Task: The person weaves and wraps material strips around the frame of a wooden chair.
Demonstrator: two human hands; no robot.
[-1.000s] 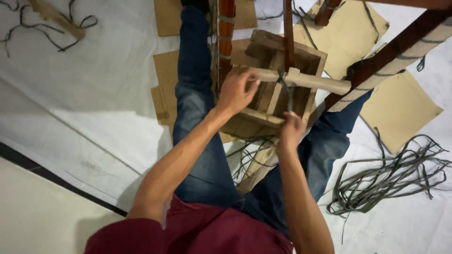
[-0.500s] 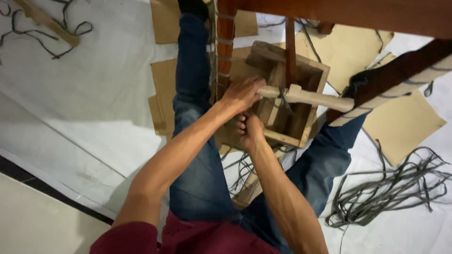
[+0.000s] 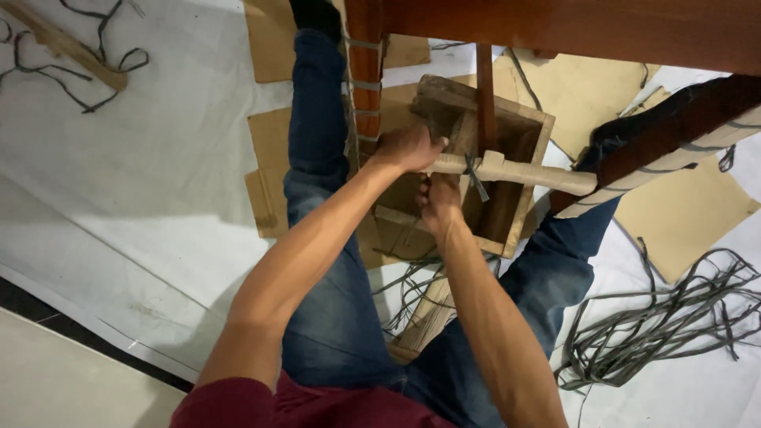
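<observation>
I sit on the floor with my legs in blue jeans stretched under a dark wooden furniture frame (image 3: 571, 32). A pale paper-wrapped rail (image 3: 531, 173) crosses in front of me above an open wooden box (image 3: 519, 210). My left hand (image 3: 408, 148) grips the left end of that rail. Just below it, my right hand (image 3: 438, 198) is closed under the rail beside a thin grey strap (image 3: 476, 181) tied around the rail; whether it pinches the strap is hidden.
A pile of grey straps (image 3: 666, 325) lies on the white floor sheet at right. Cardboard pieces (image 3: 686, 214) are spread around. A wrapped frame leg (image 3: 674, 154) slants at right, an upright one (image 3: 365, 71) beside my left knee. A wooden stick (image 3: 67, 49) lies far left.
My right hand moved left and up from the box's lower right to just under the rail beside my left hand. The view shifted slightly; the left hand stays on the rail.
</observation>
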